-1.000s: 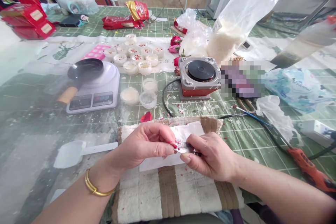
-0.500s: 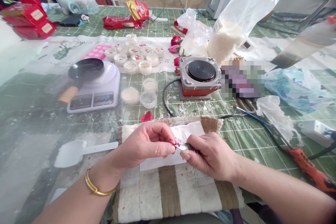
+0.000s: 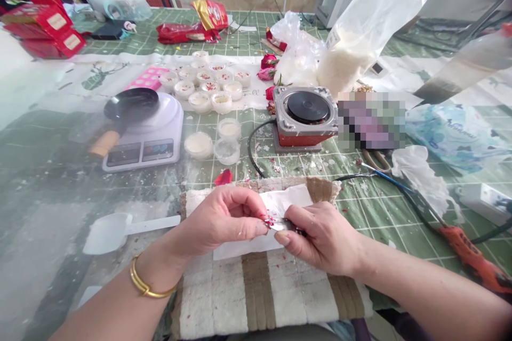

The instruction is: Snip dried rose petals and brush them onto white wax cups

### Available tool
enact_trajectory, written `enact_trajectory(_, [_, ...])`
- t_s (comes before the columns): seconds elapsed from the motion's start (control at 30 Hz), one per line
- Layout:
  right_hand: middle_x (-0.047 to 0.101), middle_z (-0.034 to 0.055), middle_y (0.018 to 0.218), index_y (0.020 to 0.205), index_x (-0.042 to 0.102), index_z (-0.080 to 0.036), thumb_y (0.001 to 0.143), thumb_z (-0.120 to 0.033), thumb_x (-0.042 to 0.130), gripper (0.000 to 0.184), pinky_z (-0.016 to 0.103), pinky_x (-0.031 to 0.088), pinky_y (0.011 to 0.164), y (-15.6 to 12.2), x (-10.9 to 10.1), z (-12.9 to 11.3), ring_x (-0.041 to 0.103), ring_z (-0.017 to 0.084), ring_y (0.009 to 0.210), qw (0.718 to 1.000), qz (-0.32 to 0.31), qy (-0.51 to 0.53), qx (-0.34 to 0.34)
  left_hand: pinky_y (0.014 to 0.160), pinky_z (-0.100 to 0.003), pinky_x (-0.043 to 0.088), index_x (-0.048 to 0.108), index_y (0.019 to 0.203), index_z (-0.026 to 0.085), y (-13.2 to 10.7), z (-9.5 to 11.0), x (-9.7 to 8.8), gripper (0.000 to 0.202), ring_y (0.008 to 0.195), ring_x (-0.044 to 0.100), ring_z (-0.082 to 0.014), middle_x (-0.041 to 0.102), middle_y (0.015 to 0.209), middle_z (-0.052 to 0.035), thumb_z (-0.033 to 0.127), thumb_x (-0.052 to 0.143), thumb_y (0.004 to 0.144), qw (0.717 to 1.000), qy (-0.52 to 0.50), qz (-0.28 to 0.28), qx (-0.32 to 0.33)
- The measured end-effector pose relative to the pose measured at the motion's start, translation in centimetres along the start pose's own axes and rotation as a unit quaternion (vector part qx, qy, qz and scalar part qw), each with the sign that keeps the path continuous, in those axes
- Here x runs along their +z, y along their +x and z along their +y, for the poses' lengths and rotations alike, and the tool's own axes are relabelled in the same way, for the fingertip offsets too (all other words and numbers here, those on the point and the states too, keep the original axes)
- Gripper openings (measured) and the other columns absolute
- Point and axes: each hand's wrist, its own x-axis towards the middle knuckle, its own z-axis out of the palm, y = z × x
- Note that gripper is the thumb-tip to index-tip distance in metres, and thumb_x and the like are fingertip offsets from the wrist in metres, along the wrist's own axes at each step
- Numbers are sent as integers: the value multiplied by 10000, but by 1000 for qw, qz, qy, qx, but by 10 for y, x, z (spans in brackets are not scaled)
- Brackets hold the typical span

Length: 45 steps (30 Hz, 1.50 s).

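Note:
My left hand [image 3: 228, 221] is closed in a pinch, with shredded red petal [image 3: 270, 220] showing at its fingertips. Wrapped in my right hand [image 3: 322, 237] is a small knife [image 3: 280, 225], its silvery blade against the petal and its dark handle mostly hidden by my fingers. Both hands meet just above a white sheet of paper [image 3: 288, 198], which lies on a striped brown and cream towel [image 3: 256, 298]. Tiny red scraps are scattered on the paper and towel. One whole red petal [image 3: 223, 177] rests on the cloth beyond my left hand.
Beyond the hands stand a hot plate [image 3: 307, 117], a white scale [image 3: 164, 133] bearing a small black pan [image 3: 132, 104], and several small cups [image 3: 199, 146], some with red bits. A white scoop [image 3: 108, 233] lies left. An orange-handled tool [image 3: 472, 256] and cables lie right.
Both hands stay almost in place, fingers and blade shifting only slightly. More red shreds show at the blade, and a few more scraps lie on the towel below.

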Motion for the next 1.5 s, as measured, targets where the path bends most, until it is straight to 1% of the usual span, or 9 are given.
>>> enact_trajectory(0.13, [390,-51,505,651,315,-213,906,-435,332,338,229,190,447,0,0,0,317,79,437,1000,-2,-1,5,569,-194,403,648,705,147,-1,0,0,62,624,512,-75,593,697,8,138,704,682,1000,-3,-3,0])
enact_trajectory(0.3, [362,-60,494,661,309,-215,875,-445,375,321,226,179,440,1,-2,-2,304,80,433,1000,6,14,13,588,-210,414,648,715,152,-2,-1,-1,65,638,527,-86,611,705,3,144,705,683,1000,-7,-5,5])
enact_trajectory(0.53, [459,-41,516,671,308,-214,890,-431,358,312,221,207,451,0,0,-2,353,82,435,999,-13,27,13,560,-190,400,653,717,142,-1,-1,-2,58,616,510,-71,599,706,0,125,700,689,1000,-13,-11,2])
enact_trajectory(0.67, [483,-39,520,674,293,-216,897,-434,357,317,221,204,451,-1,0,-1,364,83,436,999,-16,32,14,555,-194,385,644,713,146,0,-2,-2,69,620,504,-73,585,698,4,130,704,685,1000,-2,-8,2])
enact_trajectory(1.0, [388,-55,518,669,279,-217,900,-441,347,329,231,184,456,-1,0,0,305,81,451,999,-17,17,20,553,-197,379,623,689,148,-1,-2,-2,95,618,497,-73,580,685,14,147,715,670,1000,7,-2,7])
enact_trajectory(1.23, [306,-72,498,668,276,-219,876,-422,389,312,229,167,438,2,-2,0,258,77,438,1000,11,24,9,586,-199,410,649,709,146,-1,-2,-2,60,632,531,-75,606,698,8,118,697,688,1000,-13,-12,7])
enact_trajectory(1.3, [339,-68,497,670,280,-219,867,-427,399,310,228,171,438,2,-2,-1,265,76,436,1000,13,25,8,578,-196,405,651,711,145,-1,-2,-2,58,632,525,-75,604,698,6,120,698,687,1000,-9,-10,5])
enact_trajectory(1.4, [441,-48,516,674,291,-216,873,-428,388,306,224,190,444,2,-1,-1,322,77,435,999,-4,38,12,567,-191,398,654,710,142,0,-2,-2,61,630,517,-75,598,687,5,124,703,678,1000,-1,-8,5])
enact_trajectory(1.5, [502,-33,529,679,296,-216,880,-434,378,308,222,205,448,1,0,-1,366,82,436,999,-16,46,16,559,-186,399,657,700,137,1,0,-1,61,616,516,-70,600,678,6,113,704,670,1000,-3,-5,-1])
